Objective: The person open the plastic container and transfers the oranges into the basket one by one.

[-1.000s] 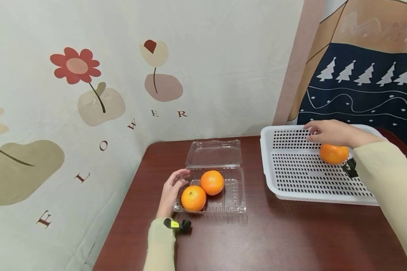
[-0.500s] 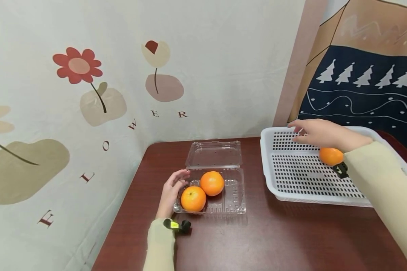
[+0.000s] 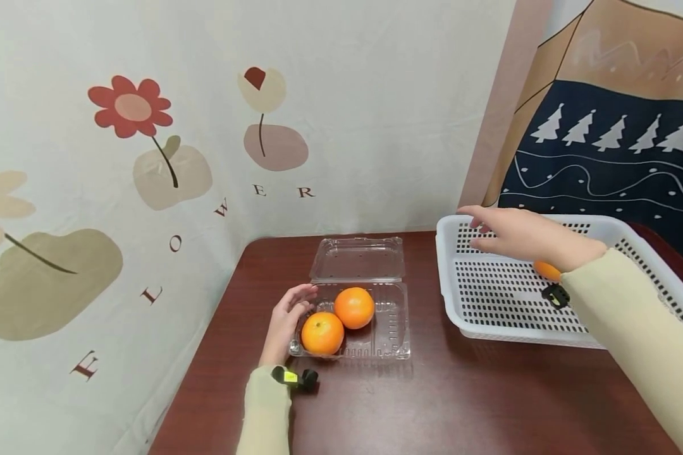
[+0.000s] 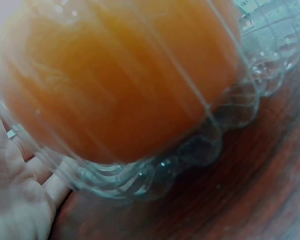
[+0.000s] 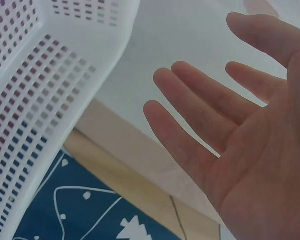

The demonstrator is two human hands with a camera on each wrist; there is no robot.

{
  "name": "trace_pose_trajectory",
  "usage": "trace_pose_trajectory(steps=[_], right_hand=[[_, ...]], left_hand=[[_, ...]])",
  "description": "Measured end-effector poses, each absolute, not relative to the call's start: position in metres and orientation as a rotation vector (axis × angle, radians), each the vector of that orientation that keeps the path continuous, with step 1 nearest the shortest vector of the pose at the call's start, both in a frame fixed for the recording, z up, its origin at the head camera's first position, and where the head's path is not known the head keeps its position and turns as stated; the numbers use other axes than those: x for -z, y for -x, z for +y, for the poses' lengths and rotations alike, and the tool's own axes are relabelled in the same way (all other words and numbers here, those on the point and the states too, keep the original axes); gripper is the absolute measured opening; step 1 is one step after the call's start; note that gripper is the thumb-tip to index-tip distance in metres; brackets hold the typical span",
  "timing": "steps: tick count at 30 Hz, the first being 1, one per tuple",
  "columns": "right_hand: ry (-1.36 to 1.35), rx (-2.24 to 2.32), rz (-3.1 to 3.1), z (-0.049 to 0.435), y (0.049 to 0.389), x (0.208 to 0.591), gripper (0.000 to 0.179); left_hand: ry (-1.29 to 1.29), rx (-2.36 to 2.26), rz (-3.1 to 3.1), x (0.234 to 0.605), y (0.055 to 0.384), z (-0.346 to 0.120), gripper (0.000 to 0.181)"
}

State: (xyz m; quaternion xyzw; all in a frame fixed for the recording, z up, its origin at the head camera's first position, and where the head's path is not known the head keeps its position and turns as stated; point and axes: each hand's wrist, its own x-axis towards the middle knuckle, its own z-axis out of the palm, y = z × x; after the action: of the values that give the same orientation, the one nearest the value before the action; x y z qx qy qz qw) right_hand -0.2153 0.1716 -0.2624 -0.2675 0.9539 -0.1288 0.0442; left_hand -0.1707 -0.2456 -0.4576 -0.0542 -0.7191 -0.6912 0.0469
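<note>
A clear plastic clamshell box (image 3: 389, 322) lies on the table with two oranges inside. One orange (image 3: 322, 333) is in its near left corner; the other orange (image 3: 354, 308) touches it, farther back. My left hand (image 3: 282, 325) rests against the box's left side; in the left wrist view its fingers (image 4: 35, 172) lie along the outside of the clear wall. Over the back of a white perforated basket (image 3: 523, 330) hangs my right hand (image 3: 526, 234), holding nothing, its fingers (image 5: 200, 107) spread in the right wrist view. A third orange (image 3: 547, 270) in the basket is mostly hidden by the right arm.
The box's lid (image 3: 357, 260) is folded back flat behind it. A dark red-brown table (image 3: 444, 398) carries everything and ends at a printed cloth (image 3: 375, 114) behind. The basket's raised rim (image 3: 442, 272) stands to the right of the box.
My right hand has moved left above the basket, toward its back left corner, away from the orange there. The sleeve now covers more of that orange. My left hand has stayed by the box.
</note>
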Motion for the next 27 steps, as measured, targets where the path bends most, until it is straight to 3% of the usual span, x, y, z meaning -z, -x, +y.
trace_pose_trajectory(steps=[27], right_hand=[[1.117,0.426,2.968,0.13,0.189,0.274,0.047]], left_hand=[[0.127,2.139,-2.212,0.434,0.16,-0.238,0.033]])
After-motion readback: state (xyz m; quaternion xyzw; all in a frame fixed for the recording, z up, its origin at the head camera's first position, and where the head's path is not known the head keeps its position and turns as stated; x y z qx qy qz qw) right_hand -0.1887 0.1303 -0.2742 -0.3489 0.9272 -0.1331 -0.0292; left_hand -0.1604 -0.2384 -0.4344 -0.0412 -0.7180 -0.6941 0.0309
